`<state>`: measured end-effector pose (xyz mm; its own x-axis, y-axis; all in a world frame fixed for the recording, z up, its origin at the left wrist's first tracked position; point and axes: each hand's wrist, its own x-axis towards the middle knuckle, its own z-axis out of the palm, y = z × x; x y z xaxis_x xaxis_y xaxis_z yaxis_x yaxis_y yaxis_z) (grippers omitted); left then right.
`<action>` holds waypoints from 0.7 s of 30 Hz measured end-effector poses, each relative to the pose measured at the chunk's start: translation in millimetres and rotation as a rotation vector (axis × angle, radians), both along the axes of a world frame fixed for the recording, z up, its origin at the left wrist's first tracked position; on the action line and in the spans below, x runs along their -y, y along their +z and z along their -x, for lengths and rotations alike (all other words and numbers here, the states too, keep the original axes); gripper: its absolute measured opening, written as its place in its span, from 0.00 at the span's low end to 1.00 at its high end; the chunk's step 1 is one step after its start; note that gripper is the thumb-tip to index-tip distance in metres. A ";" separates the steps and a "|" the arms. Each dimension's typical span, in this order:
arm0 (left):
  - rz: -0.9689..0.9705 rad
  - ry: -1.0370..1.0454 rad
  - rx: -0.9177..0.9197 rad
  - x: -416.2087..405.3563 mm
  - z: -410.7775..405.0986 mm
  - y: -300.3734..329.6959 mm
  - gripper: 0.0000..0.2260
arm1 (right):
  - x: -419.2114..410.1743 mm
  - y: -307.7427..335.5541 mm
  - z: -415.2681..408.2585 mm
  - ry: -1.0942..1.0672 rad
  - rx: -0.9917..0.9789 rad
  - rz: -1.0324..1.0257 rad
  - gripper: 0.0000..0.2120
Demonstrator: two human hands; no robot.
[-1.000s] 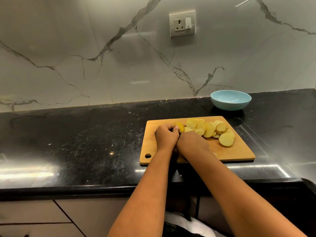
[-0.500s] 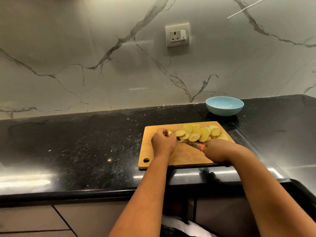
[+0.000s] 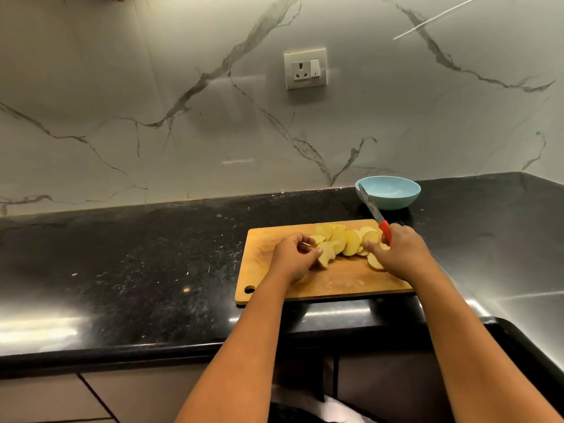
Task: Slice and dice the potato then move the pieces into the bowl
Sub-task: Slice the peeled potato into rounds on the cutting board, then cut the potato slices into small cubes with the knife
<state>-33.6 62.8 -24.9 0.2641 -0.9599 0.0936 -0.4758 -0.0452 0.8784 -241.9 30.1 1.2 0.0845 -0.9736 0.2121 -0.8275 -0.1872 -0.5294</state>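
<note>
Marble wall (image 3: 183,102), white with grey veins, fills the upper half of the view; a white socket plate with a switch (image 3: 305,68) is mounted on it.

Black speckled countertop (image 3: 137,264) runs below the wall and turns a corner at far right.

Wooden cutting board (image 3: 335,282) lies on the counter near its front edge, with a hanging hole at its near left corner.

Light blue bowl (image 3: 393,196) stands on the counter just behind the board's far right corner. No pieces are visible inside.

Potato slices (image 3: 351,241): pale yellow rounds, overlapping in a loose pile on the far half of the board, between the two hands.

Left hand (image 3: 293,257) is at the left end of the pile, fingers curled, pinching a slice at its edge.

Right hand (image 3: 399,254) is at the right end of the pile, gripping the red handle of a knife (image 3: 373,209). The blade angles up and away, its tip crossing in front of the bowl's left rim. The fingertips (image 3: 367,246) reach down onto the slices.
</note>
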 end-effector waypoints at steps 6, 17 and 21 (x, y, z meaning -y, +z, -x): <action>-0.132 0.069 0.410 4.9 19.0 -4.1 0.49 | 1.4 -5.2 15.1 0.159 -0.081 -0.149 0.38; -0.196 -0.059 0.357 33.4 28.7 5.5 0.29 | 12.1 -5.1 13.2 0.158 -0.032 -0.098 0.22; -0.153 -0.023 0.432 42.5 40.3 1.0 0.23 | 15.8 -3.2 3.4 0.180 -0.062 -0.071 0.23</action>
<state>-73.9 20.3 -23.9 0.2107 -0.9764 0.0474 -0.7993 -0.1442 0.5834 -245.3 14.3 -2.0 0.2691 -0.9540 0.1324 -0.8154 -0.2988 -0.4958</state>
